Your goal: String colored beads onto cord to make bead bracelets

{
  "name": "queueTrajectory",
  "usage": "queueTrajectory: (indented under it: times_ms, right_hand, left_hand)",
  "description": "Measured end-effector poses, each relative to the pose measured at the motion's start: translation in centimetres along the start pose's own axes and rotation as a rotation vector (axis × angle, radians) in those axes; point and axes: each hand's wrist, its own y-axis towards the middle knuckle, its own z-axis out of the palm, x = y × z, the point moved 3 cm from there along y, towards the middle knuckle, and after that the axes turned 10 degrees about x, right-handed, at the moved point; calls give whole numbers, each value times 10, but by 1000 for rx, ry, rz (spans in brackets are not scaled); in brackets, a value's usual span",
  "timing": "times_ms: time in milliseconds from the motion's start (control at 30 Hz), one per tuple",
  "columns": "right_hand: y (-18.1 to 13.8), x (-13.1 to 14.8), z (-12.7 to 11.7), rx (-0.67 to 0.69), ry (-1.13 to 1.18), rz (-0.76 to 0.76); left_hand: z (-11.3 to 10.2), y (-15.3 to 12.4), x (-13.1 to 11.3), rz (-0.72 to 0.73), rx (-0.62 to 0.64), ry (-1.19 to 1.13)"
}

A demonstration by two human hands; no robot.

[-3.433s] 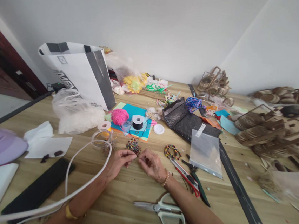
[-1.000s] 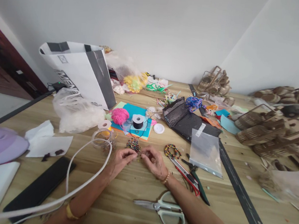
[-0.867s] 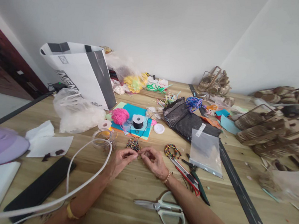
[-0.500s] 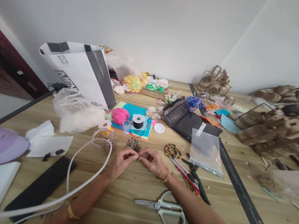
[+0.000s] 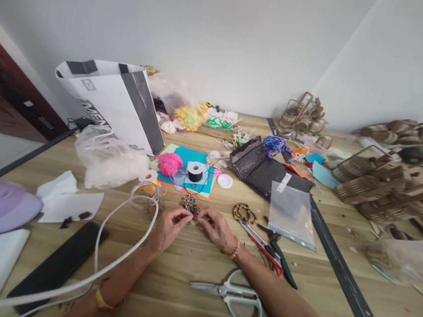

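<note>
My left hand (image 5: 169, 226) and my right hand (image 5: 215, 228) rest on the wooden table (image 5: 185, 275), fingertips pinched and nearly meeting just in front of a small heap of multicoloured beads (image 5: 189, 203). What the fingers pinch is too small to make out. A beaded bracelet (image 5: 244, 214) lies right of my right hand. A black thread spool (image 5: 195, 172) and a pink yarn ball (image 5: 169, 164) sit on blue paper (image 5: 185, 157) beyond the beads.
Scissors (image 5: 233, 297) lie near my right forearm, pliers and a red-handled tool (image 5: 268, 248) to the right. A clear zip bag (image 5: 291, 213), black mesh pouch (image 5: 261, 168), white shopping bag (image 5: 112, 101), black phone (image 5: 57, 266), white cable (image 5: 111, 263) and wooden baskets (image 5: 374, 179) surround the area.
Both hands stay in the same spot by the bead heap; the pinched fingertips shifted slightly, coming together and then a little apart again.
</note>
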Motion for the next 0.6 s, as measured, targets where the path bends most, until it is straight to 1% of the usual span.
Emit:
queueTrajectory:
  times_ms: [133,300,400,600]
  right_hand:
    - [0,-3,0,-5,-5,5]
    - [0,-5,0,-29,-50,-6]
    - [0,-5,-1,-50,-53,-8]
    - [0,-3,-2,-55,-47,10]
  left_hand:
    - [-3,0,3,85,-42,136]
    - [-5,1,8,168,-34,413]
    - [-5,0,8,192,-37,546]
    - [-3,-1,9,205,-13,681]
